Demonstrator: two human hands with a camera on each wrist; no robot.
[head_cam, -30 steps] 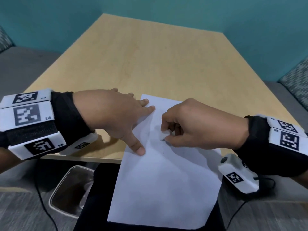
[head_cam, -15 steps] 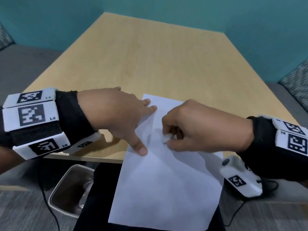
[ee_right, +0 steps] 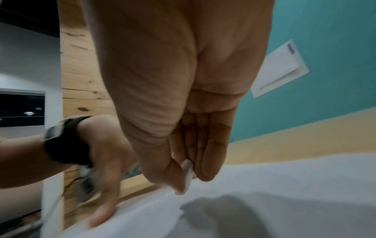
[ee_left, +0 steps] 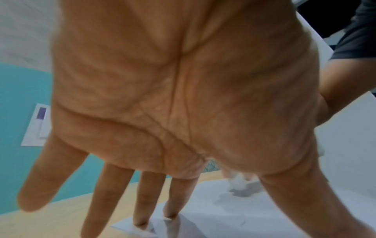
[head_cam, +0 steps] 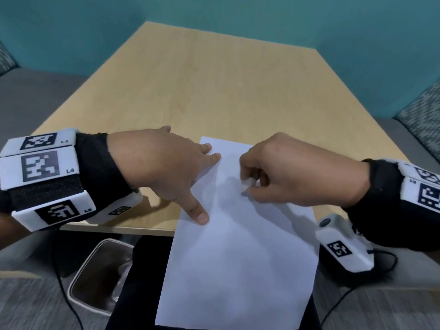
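Observation:
A white sheet of paper (head_cam: 240,258) lies over the near edge of the wooden table (head_cam: 214,86), its lower half hanging past the edge. My left hand (head_cam: 166,170) lies flat with spread, straight fingers and presses the sheet's left side; its thumb (head_cam: 198,214) points down the paper. My right hand (head_cam: 281,172) hovers just above the sheet's upper part and pinches a small white eraser-like piece (head_cam: 247,182) between thumb and fingers. The right wrist view shows that white piece (ee_right: 187,175) with its tip at the paper (ee_right: 264,201). The left wrist view shows the palm (ee_left: 183,96) and fingertips on the sheet (ee_left: 234,214).
A clear plastic bin (head_cam: 100,275) stands on the floor under the table's near left edge. A dark lap (head_cam: 133,294) sits beneath the hanging paper. Grey bench seats (head_cam: 31,96) flank the table, and a teal wall (head_cam: 238,17) is behind. Cables (head_cam: 345,298) trail at the right.
The right hand has shifted slightly up the sheet, and the white piece now shows between its fingertips. The left hand stays pressed on the paper.

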